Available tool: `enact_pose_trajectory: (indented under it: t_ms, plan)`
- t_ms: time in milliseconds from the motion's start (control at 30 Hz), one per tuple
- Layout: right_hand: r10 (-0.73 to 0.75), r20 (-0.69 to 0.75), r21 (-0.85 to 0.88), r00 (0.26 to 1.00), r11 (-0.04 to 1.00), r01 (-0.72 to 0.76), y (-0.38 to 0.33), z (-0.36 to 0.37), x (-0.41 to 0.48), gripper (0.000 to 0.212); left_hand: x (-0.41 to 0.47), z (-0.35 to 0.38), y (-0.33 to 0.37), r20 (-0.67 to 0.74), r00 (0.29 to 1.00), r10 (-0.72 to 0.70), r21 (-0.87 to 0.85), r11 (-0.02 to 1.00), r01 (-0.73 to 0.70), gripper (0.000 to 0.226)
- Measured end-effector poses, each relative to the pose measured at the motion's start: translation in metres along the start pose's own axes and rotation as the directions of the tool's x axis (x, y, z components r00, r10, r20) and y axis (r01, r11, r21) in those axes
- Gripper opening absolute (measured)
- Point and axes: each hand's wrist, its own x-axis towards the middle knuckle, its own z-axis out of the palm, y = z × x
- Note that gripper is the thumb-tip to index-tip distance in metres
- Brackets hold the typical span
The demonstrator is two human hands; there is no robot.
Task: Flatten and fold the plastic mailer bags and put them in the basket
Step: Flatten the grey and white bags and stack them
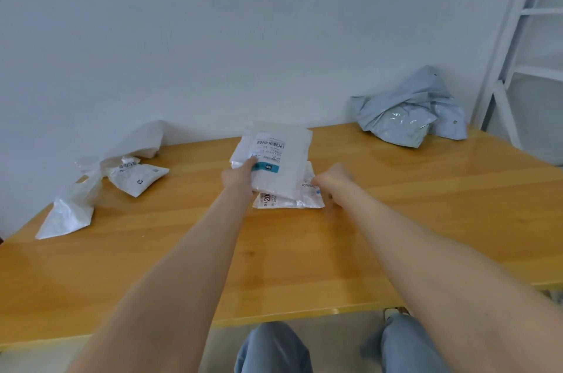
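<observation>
A white mailer bag with a barcode label and a teal stripe is raised at the middle of the wooden table. My left hand grips its left edge, thumb on top. Under it lies a second white folded mailer with a printed label. My right hand pinches that lower mailer's right edge. Crumpled white mailers lie at the far left, another white bag near the left edge. A crumpled grey mailer pile sits at the back right. No basket is in view.
A white wall runs behind the table. A white metal frame stands at the right. My knees in blue jeans show below the table's front edge.
</observation>
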Motion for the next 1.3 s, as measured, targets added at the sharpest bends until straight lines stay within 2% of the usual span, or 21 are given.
enact_pose_trajectory:
  t_ms: [67, 200, 300, 367, 467, 533, 600, 667, 733, 800, 867, 933, 1033, 1133, 1167, 1233, 1300]
  plan:
    - [0.009, 0.075, 0.125, 0.997, 0.992, -0.018, 0.002, 0.009, -0.004, 0.019, 0.0, -0.007, -0.009, 0.012, 0.999, -0.053, 0.048, 0.997, 0.052, 0.052]
    - [0.027, 0.138, 0.292, 0.99, 0.954, -0.067, 0.004, 0.012, -0.006, 0.026, 0.004, -0.009, -0.017, 0.012, 0.997, -0.083, 0.064, 0.995, 0.082, 0.049]
    - [0.065, 0.136, 0.413, 0.989, 0.903, -0.116, 0.004, 0.007, -0.005, 0.013, 0.006, -0.004, -0.018, 0.009, 0.998, -0.057, 0.107, 0.993, 0.055, 0.048]
    - [0.103, 0.052, 0.46, 0.993, 0.881, -0.115, 0.006, 0.001, -0.002, 0.021, 0.008, 0.001, -0.02, -0.025, 1.0, 0.008, 0.141, 0.99, -0.004, 0.046]
    - [0.154, -0.189, 0.451, 0.97, 0.891, -0.053, 0.01, -0.02, 0.003, 0.037, 0.011, 0.007, -0.023, -0.101, 0.992, 0.072, 0.197, 0.979, -0.051, 0.042]
    - [0.187, -0.339, 0.508, 0.922, 0.861, 0.012, 0.014, -0.036, 0.009, 0.035, 0.012, 0.009, -0.024, -0.129, 0.987, 0.091, 0.226, 0.972, -0.06, 0.041]
    - [0.204, -0.418, 0.572, 0.885, 0.816, 0.082, 0.015, -0.047, 0.014, 0.028, 0.015, 0.014, -0.027, -0.119, 0.99, 0.071, 0.272, 0.962, -0.036, 0.042]
    - [0.178, -0.371, 0.601, 0.912, 0.794, 0.09, 0.009, -0.052, 0.015, 0.029, 0.011, 0.021, -0.03, -0.084, 0.995, 0.048, 0.33, 0.944, -0.018, 0.044]
    - [0.126, -0.255, 0.611, 0.959, 0.789, 0.059, 0.005, -0.047, 0.015, 0.032, 0.005, 0.029, -0.032, -0.02, 1.0, 0.017, 0.373, 0.928, -0.008, 0.045]
    - [0.099, -0.143, 0.591, 0.985, 0.807, 0.005, 0.003, -0.038, 0.013, 0.021, -0.005, 0.036, -0.031, 0.043, 0.998, -0.048, 0.392, 0.919, 0.027, 0.039]
    - [0.101, -0.081, 0.513, 0.992, 0.857, -0.046, 0.004, -0.026, 0.013, 0.015, -0.012, 0.038, -0.029, 0.105, 0.983, -0.154, 0.342, 0.933, 0.109, 0.03]
    - [0.09, -0.071, 0.4, 0.993, 0.915, -0.054, 0.007, -0.019, 0.01, 0.015, -0.014, 0.035, -0.026, 0.151, 0.97, -0.192, 0.276, 0.95, 0.145, 0.033]
    - [0.084, -0.092, 0.301, 0.992, 0.952, -0.053, 0.011, -0.015, 0.007, 0.004, -0.007, 0.028, -0.023, 0.179, 0.969, -0.168, 0.285, 0.952, 0.113, 0.04]
    - [0.09, -0.061, 0.334, 0.994, 0.94, -0.065, 0.013, -0.013, 0.009, 0.011, -0.006, 0.026, -0.024, 0.199, 0.972, -0.124, 0.43, 0.902, 0.028, 0.069]
    - [0.088, -0.048, 0.336, 0.995, 0.939, -0.067, 0.012, -0.013, 0.009, 0.013, -0.005, 0.026, -0.026, 0.213, 0.971, -0.106, 0.453, 0.891, -0.002, 0.071]
    - [0.072, -0.027, 0.295, 0.997, 0.954, -0.061, 0.009, -0.014, 0.008, 0.012, -0.002, 0.026, -0.03, 0.216, 0.974, -0.07, 0.475, 0.879, -0.042, 0.067]
    - [0.067, -0.02, 0.28, 0.998, 0.958, -0.059, 0.008, -0.016, 0.007, 0.023, 0.003, 0.025, -0.032, 0.212, 0.976, -0.045, 0.471, 0.88, -0.062, 0.06]
